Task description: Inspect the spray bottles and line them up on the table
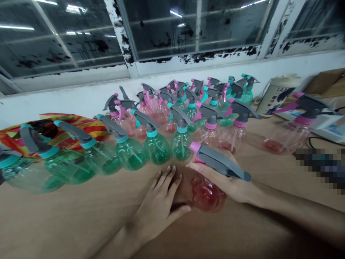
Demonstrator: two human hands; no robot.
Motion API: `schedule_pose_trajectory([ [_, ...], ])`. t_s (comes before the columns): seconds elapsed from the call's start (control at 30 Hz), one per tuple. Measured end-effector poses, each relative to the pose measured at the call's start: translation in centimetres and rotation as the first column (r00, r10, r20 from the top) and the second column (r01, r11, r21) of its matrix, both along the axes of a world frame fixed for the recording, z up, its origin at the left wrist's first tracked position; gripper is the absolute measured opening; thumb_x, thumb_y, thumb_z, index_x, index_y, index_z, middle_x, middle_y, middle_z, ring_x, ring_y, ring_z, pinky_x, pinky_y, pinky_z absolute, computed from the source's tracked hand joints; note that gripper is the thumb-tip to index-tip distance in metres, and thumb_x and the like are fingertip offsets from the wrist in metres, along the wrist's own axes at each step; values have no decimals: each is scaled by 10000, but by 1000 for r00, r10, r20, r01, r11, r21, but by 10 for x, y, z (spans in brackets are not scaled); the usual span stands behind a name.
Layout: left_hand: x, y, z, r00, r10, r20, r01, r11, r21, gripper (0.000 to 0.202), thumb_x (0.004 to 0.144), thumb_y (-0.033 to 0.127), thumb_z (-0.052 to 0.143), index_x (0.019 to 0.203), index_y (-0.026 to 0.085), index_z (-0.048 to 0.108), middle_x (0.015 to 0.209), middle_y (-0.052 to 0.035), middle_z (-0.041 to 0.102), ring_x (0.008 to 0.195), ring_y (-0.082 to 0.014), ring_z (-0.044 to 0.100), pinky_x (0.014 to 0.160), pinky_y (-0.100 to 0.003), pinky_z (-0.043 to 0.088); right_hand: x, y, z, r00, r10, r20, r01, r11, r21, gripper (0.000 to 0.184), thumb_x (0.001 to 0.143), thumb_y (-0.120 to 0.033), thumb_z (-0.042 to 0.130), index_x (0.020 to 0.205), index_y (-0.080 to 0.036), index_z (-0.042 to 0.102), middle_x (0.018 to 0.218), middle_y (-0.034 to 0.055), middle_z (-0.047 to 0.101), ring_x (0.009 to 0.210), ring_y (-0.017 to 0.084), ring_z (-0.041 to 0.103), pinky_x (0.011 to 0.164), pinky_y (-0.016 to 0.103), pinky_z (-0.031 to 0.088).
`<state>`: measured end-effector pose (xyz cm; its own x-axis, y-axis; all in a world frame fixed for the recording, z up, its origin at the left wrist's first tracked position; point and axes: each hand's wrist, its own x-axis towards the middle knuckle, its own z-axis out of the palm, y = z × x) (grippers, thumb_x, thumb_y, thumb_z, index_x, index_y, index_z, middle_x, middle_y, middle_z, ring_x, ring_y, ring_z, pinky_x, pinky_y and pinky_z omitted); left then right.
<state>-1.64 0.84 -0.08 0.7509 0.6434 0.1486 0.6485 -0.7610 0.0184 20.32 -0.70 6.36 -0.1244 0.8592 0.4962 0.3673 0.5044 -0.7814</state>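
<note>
- Stretching across the whole foreground is a brown table (67, 216). Behind it, a white ledge runs under a row of dark windows (161, 28) with flaking painted frames.
- A dense crowd of spray bottles fills the back of the table:
  - The green bottles (129, 151) stand in a loose row nearest the person.
  - The pink bottles (210, 133) are packed behind and to the right.
  - All are upright with grey trigger heads fitted, and bunched close, probably to keep the near edge free as working room.
- A red-and-yellow striped bag (81, 126) lies crumpled at the far left behind the green row.
- A white jug (280, 91) and a cardboard box (326, 81) sit against the ledge on the right.
- One lone pink bottle (291, 133) stands well apart from the crowd, near the right side.
- The pink spray bottle (206, 194) in hand sits just in front of the green row. It is tipped over, with its round body on the table and its trigger head (221, 163) pointing right.
- The right hand (231, 183) is closed around that bottle's neck, thumb up by the pink collar, a grip that seems meant to steady the head.
- The left hand (159, 205) lies open and flat on the table, fingers spread. Its thumb is just beside the bottle's base, though I cannot tell whether it touches.
</note>
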Motion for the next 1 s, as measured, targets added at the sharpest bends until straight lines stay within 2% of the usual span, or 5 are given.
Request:
schedule_pose_trajectory([
  [0.3, 1, 0, 2, 1000, -4, 5, 4, 1000, -30, 751, 925, 677, 413, 1437, 128, 390, 1513, -188, 356, 1373, -347, 356, 1090, -536, 329, 0, -3, 0, 999, -8, -31, 8, 1000, 11, 191, 883, -408, 574, 762, -265, 612, 665, -21, 619, 563, 155, 603, 530, 290, 519],
  [0.5, 0, 0, 0, 1000, -6, 1, 6, 1000, 18, 744, 928, 666, 422, 1415, 104, 415, 1488, -204, 391, 1360, -356, 378, 1080, -525, 346, 2, 0, -3, 998, 12, -69, -14, 999, -32, 333, 784, -508, 666, 1027, -281, 648, 797, -14, 683, 626, 175, 624, 607, 327, 550],
  [0.63, 2, 0, 2, 1000, -8, -13, 8, 1000, 29, 749, 927, 659, 440, 1426, 102, 398, 1494, -204, 380, 1358, -350, 385, 1073, -512, 361, 5, -1, -7, 995, -22, -92, 22, 1000, -3, 523, 707, -505, 740, 1174, -318, 598, 1109, 25, 674, 869, 224, 662, 773, 381, 564],
  [0.8, 4, 0, 3, 1000, -19, -19, 19, 1000, 14, 755, 932, 656, 428, 1404, 66, 428, 1482, -225, 389, 1365, -363, 370, 1076, -537, 348, 9, -4, -10, 1000, -5, -2, 5, 998, 64, 593, 692, -436, 771, 1229, -300, 560, 1247, 48, 615, 1167, 278, 582, 985, 456, 485],
  [1.0, 3, 0, 3, 999, -20, -27, 20, 1000, 11, 735, 933, 645, 443, 1392, 70, 453, 1478, -215, 400, 1385, -355, 334, 1093, -532, 327, 23, -23, -18, 983, -96, 154, 94, 995, 25, 688, 715, -418, 776, 1319, -280, 478, 1313, 96, 581, 1217, 324, 550, 992, 519, 467],
])
